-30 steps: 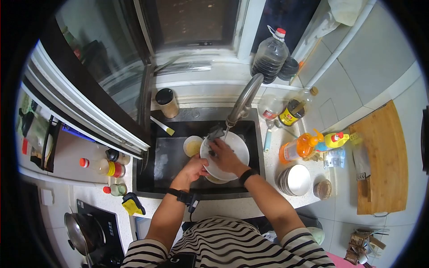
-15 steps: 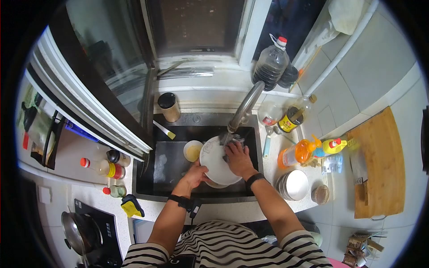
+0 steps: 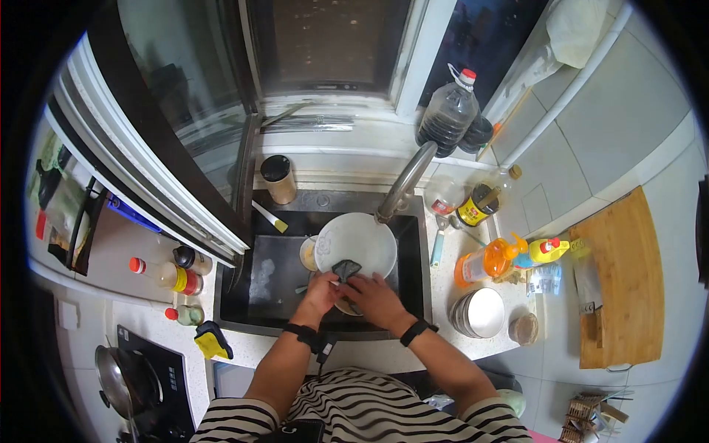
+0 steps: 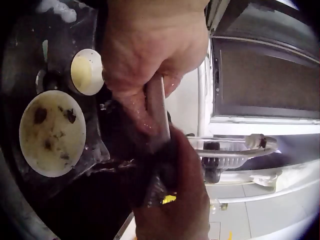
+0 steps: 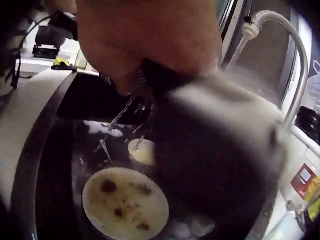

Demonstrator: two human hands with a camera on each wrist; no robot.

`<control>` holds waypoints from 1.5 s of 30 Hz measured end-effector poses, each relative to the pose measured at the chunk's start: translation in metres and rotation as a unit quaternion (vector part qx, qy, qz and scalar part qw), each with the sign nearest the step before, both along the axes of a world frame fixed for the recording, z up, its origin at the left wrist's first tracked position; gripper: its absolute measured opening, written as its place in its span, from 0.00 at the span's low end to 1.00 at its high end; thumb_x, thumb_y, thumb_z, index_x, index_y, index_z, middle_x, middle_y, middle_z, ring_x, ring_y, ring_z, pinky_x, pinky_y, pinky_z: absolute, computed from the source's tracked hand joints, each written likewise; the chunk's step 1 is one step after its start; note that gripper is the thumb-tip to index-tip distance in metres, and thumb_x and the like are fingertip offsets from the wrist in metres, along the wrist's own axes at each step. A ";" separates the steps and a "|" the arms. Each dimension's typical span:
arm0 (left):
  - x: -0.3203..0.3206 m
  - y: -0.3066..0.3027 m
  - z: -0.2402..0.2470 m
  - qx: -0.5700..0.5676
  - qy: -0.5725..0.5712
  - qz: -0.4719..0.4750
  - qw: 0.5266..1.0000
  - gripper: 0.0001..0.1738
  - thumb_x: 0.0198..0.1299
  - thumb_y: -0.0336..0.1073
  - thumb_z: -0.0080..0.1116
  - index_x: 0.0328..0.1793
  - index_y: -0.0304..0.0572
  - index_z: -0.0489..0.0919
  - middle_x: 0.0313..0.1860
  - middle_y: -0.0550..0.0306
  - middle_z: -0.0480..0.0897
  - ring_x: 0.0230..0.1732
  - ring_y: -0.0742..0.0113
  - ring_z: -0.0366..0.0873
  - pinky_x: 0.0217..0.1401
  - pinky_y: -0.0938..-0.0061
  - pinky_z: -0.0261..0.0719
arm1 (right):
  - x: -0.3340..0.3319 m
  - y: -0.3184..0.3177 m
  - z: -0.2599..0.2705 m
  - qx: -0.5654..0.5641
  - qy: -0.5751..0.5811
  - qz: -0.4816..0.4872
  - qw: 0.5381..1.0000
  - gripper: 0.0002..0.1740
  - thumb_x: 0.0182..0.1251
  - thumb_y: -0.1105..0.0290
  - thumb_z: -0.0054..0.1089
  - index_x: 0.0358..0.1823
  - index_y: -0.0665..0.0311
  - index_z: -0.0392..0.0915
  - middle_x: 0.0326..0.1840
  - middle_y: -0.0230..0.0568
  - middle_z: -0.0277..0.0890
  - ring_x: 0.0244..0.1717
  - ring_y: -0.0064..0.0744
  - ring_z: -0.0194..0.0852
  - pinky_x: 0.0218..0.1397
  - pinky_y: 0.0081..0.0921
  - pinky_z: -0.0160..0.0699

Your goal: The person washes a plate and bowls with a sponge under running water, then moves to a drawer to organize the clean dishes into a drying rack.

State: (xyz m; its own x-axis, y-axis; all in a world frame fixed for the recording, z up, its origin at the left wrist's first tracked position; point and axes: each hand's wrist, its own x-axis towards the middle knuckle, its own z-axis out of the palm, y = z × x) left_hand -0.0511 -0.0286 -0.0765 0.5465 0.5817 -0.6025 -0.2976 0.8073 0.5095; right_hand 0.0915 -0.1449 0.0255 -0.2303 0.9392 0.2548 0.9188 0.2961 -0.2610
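A white plate (image 3: 356, 244) is held tilted over the dark sink, below the faucet (image 3: 405, 184). My left hand (image 3: 322, 292) grips its near edge; in the left wrist view the left hand (image 4: 155, 50) pinches the rim between thumb and fingers. A dark cloth (image 3: 346, 270) lies against the plate's near edge, and my right hand (image 3: 375, 301) holds it there. Water drips below the right hand (image 5: 150, 40) in the right wrist view. Under the plate, a dish with dark residue (image 5: 125, 202) rests in the sink, beside a small bowl with something yellow (image 5: 142, 151).
Stacked white bowls (image 3: 484, 313) stand right of the sink, near an orange pump bottle (image 3: 484, 264) and a sauce bottle (image 3: 476, 208). A brush (image 3: 270, 217) lies at the sink's left edge. A lidded jar (image 3: 278, 179) stands behind it.
The right hand has moved from the plate's right side down to its near edge, bringing the cloth along. The plate has shifted, and the faucet end now shows above its far right rim.
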 end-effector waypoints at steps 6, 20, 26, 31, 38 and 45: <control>-0.003 0.015 0.030 0.002 -0.032 -0.115 0.993 0.19 0.54 0.37 0.48 0.52 0.41 0.71 0.47 0.52 0.80 0.47 0.53 0.79 0.51 0.60 0.75 | 0.039 0.005 0.009 -0.019 -0.023 -0.069 0.997 0.21 0.50 0.76 0.56 0.49 0.56 0.77 0.44 0.37 0.73 0.51 0.38 0.72 0.61 0.41 0.64; -0.012 0.020 0.032 0.055 0.027 -0.079 0.995 0.38 0.60 0.58 0.55 0.70 0.47 0.61 0.62 0.58 0.72 0.61 0.59 0.70 0.64 0.60 0.65 | 0.050 0.010 -0.018 -0.108 0.815 -0.222 0.524 0.15 0.70 0.61 0.54 0.51 0.61 0.75 0.46 0.33 0.78 0.45 0.29 0.76 0.52 0.30 0.74; -0.016 0.002 0.048 -0.005 -0.149 -0.017 0.989 0.29 0.62 0.38 0.59 0.67 0.42 0.65 0.61 0.54 0.74 0.63 0.58 0.70 0.68 0.58 0.65 | 0.050 0.017 -0.036 -0.125 0.837 -0.335 0.415 0.23 0.72 0.53 0.49 0.56 0.64 0.71 0.51 0.39 0.76 0.49 0.34 0.76 0.53 0.33 0.75; -0.006 -0.011 0.063 0.056 -0.128 -0.043 0.989 0.20 0.60 0.32 0.60 0.59 0.38 0.74 0.54 0.53 0.79 0.55 0.60 0.77 0.62 0.61 0.72 | 0.057 0.034 -0.078 -0.057 0.708 -0.438 0.551 0.22 0.73 0.54 0.46 0.56 0.65 0.70 0.48 0.40 0.76 0.46 0.34 0.76 0.49 0.33 0.76; 0.012 -0.008 0.056 0.155 -0.051 -0.135 0.977 0.22 0.62 0.28 0.53 0.63 0.41 0.71 0.58 0.55 0.76 0.59 0.61 0.74 0.63 0.63 0.71 | 0.016 0.068 -0.058 0.131 0.326 -0.246 0.903 0.26 0.63 0.68 0.57 0.63 0.64 0.65 0.61 0.53 0.68 0.65 0.47 0.64 0.65 0.37 0.64; 0.002 -0.007 0.053 0.203 -0.052 -0.104 0.972 0.21 0.62 0.22 0.49 0.62 0.41 0.73 0.56 0.57 0.77 0.56 0.64 0.75 0.61 0.67 0.72 | -0.020 0.048 -0.010 0.001 0.239 -0.177 0.955 0.31 0.63 0.65 0.57 0.67 0.62 0.61 0.73 0.55 0.52 0.75 0.55 0.43 0.72 0.46 0.47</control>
